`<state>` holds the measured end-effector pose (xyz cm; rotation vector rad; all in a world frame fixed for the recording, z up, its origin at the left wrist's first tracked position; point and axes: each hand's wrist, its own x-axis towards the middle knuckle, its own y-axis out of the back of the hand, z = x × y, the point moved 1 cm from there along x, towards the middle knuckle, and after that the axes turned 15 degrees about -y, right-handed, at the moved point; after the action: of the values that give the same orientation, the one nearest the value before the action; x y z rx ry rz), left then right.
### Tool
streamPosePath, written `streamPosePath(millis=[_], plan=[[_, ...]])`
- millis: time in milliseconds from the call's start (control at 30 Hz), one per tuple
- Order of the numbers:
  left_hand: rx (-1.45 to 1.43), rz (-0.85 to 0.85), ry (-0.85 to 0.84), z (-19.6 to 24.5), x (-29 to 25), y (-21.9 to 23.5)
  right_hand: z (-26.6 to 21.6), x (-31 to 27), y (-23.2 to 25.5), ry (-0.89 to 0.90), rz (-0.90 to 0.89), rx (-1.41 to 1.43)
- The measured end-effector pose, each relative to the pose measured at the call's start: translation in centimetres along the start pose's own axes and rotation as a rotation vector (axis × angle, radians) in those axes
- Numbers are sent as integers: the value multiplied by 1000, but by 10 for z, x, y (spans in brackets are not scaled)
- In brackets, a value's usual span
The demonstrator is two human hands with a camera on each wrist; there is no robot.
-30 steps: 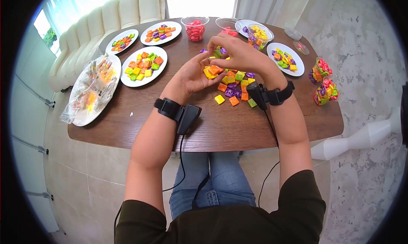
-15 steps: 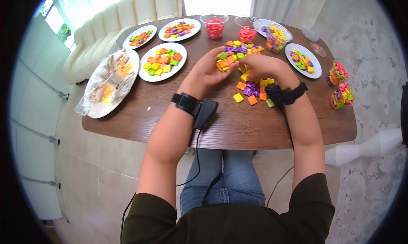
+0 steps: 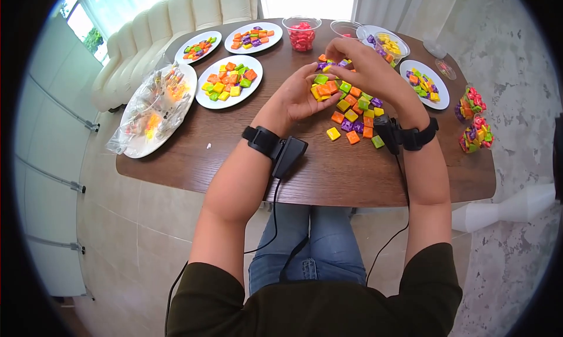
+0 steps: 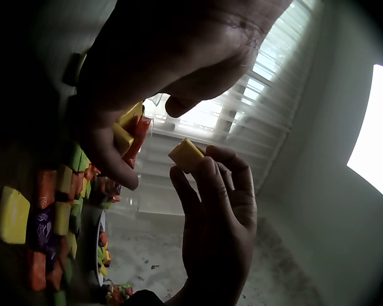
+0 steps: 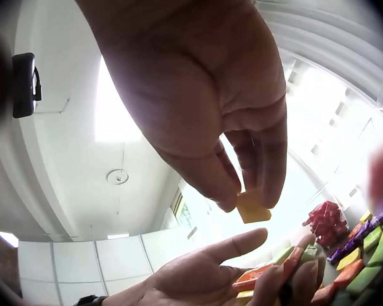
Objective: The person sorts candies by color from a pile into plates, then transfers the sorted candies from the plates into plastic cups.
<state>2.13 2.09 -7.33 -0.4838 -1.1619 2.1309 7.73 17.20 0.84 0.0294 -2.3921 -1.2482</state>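
Note:
My right hand (image 3: 375, 73) pinches a yellow wrapped square candy (image 5: 253, 208) between thumb and fingertips, above the other hand. Several orange, yellow and green wrapped candies (image 3: 324, 90) lie in my left hand (image 3: 296, 97), its fingers curled round them with the palm turned up. Both hands are over a spread of loose square candies (image 3: 353, 109) in orange, yellow, green and purple, partly hidden by the right hand and wrist. In the left wrist view, the pinched candy stands apart from the left fingers.
White plates of mixed candies stand at the left (image 3: 205, 99) and right (image 3: 443, 96). A tub of red candies (image 3: 302, 38) is at the back, near other clear tubs. A plastic bag of candies covers an oval plate (image 3: 132, 152). Two filled cups (image 3: 476, 136) are near the right edge.
The right hand dipped to the loose candies half a second ago and has risen with a yellow one in its fingertips. The left hand keeps its candies. The head view has shifted.

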Motion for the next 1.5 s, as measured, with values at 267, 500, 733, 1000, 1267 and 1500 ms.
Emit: streamPosePath(millis=[267, 500, 733, 1000, 1267, 1500], plan=[[328, 54, -286, 41, -3, 9, -8, -2, 13, 65, 110, -74], [2226, 495, -1242, 118, -32, 48, -4, -8, 25, 69, 25, -189], [2362, 739, -835, 125, -40, 73, 27, -12, 31, -145, -79, -236], [2381, 854, -688, 119, -44, 61, 42, -11, 34, -278, -151, -272], [2299, 688, -974, 107, -31, 50, 47, -3, 11, -285, -175, -122], [2115, -24, -828, 75, -28, 14, 73, 64, -65, -302, -366, -321]])
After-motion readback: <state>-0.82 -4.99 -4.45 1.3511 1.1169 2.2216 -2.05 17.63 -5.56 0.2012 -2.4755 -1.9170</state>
